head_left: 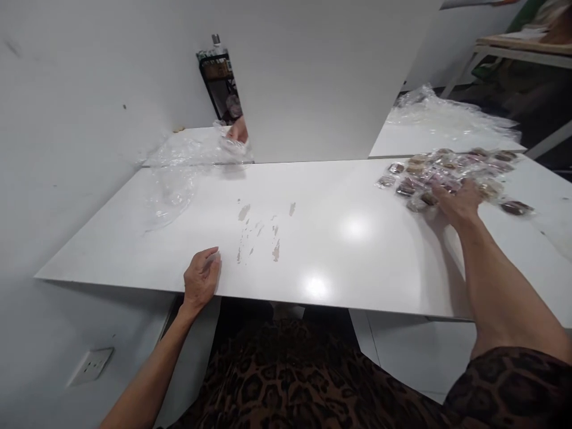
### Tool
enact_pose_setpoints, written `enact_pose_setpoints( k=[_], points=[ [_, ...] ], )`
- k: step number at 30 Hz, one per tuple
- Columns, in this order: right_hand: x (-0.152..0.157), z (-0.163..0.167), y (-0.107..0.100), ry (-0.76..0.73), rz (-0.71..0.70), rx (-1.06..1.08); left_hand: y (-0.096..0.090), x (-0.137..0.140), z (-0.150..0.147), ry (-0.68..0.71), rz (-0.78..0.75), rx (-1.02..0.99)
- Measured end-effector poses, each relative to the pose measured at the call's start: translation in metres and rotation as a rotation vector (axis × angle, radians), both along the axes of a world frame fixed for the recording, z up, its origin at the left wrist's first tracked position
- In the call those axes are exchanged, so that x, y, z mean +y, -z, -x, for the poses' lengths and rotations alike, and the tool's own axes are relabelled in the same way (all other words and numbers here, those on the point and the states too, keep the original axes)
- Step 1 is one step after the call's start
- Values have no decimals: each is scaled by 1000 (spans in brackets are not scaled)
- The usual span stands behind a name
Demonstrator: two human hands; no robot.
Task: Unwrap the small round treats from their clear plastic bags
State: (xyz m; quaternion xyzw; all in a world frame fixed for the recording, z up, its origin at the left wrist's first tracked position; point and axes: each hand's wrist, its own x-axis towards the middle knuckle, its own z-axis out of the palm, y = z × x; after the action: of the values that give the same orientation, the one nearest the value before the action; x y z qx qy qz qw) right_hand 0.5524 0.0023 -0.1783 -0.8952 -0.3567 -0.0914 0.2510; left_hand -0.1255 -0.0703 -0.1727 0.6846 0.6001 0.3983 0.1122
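Observation:
My left hand (201, 277) rests on the front edge of the white table, fingers loosely bent and thumb apart, holding nothing. At the right end, my right hand (458, 202) reaches down onto a pile of small packets (429, 173) in clear, shiny wrapping. Their contents look brown, with pinkish and beige bits; I cannot make out what they are. The thumb and fingers of that hand are spread over the packets, and the fingertips are partly hidden among them. One dark packet (516, 207) lies just right of the pile.
Clear plastic bags (172, 190) lie at the table's left rear. Past the upright grey panel (308, 83), another person's hand (239, 130) touches clear plastic. More plastic (451, 116) is heaped at the back right. Worn patches (276, 250) mark the white tabletop (330, 196).

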Motion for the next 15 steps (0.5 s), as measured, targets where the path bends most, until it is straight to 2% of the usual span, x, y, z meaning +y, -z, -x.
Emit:
enact_pose_setpoints(
  k=[3,6,10,15],
  points=[
    [7,40,-9,-26,-43,119,-10,7,-4,-6,49,-9],
    [5,98,-17,-355,-142,48,-25,37,-14,16,18,-16],
    [-7,188,-22,-801,-197,103,-39,109,-43,110,27,22],
    [-26,289,-14,-1099,-160,250,-47,209,-103,78,114,156]
  ],
)
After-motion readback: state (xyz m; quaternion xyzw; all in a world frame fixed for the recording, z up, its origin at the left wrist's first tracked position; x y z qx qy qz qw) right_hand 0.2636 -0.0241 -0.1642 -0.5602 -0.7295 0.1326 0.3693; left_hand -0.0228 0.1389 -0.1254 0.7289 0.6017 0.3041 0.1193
